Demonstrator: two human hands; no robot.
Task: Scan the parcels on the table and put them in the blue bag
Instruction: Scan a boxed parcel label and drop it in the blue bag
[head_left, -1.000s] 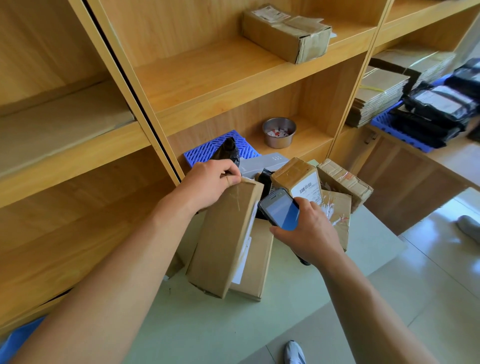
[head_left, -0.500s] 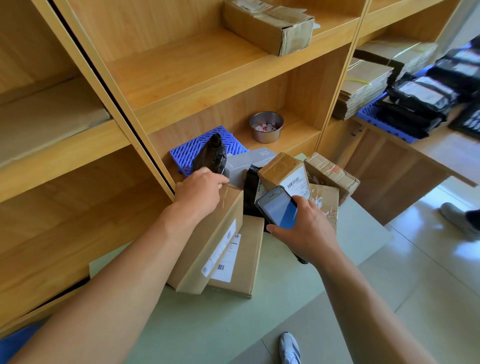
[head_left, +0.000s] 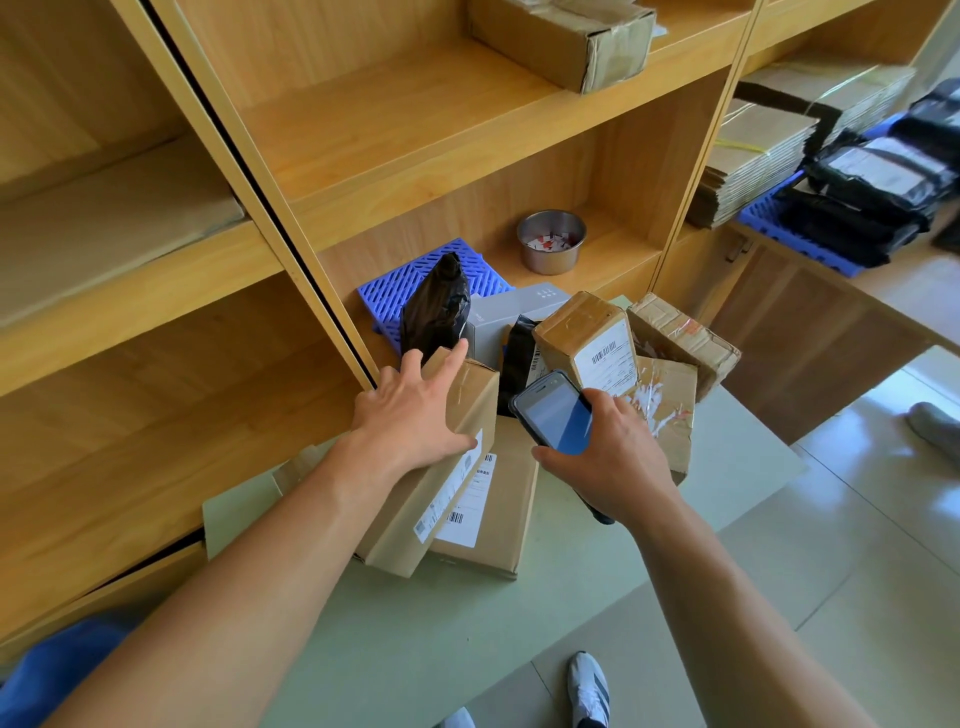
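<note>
- The long parcel (head_left: 400, 535) lies tilted in the middle of the green table (head_left: 467, 654). Its right side leans over a flat parcel (head_left: 501, 525), and both show white barcode labels.
- Our left hand (head_left: 410, 415) rests palm down on the far end of the long parcel, with the fingers straight and spread.
- Our right hand (head_left: 608, 462) is curled round a handheld scanner (head_left: 556, 418), just right of the long parcel. Its blue screen faces up.
- Just beyond the scanner, a small labelled parcel (head_left: 587, 332) sits tilted against a taped parcel (head_left: 670, 415). A worn parcel (head_left: 680, 338) touches them on the far right.
- To the far left of these we see a tall black bag (head_left: 436, 306) and a second black bag (head_left: 519, 358), with a grey box (head_left: 506, 314) between them.
- Behind the tall black bag there is a blue plastic grid (head_left: 387, 291).
- Farther back, a metal bowl (head_left: 551, 249) stands on the wooden shelf (head_left: 415, 130).
- At the near left corner we see something blue (head_left: 52, 670); we cannot tell if it is the blue bag.
- Far to the right are flat cartons (head_left: 753, 156) and black mailers (head_left: 872, 192).
</note>
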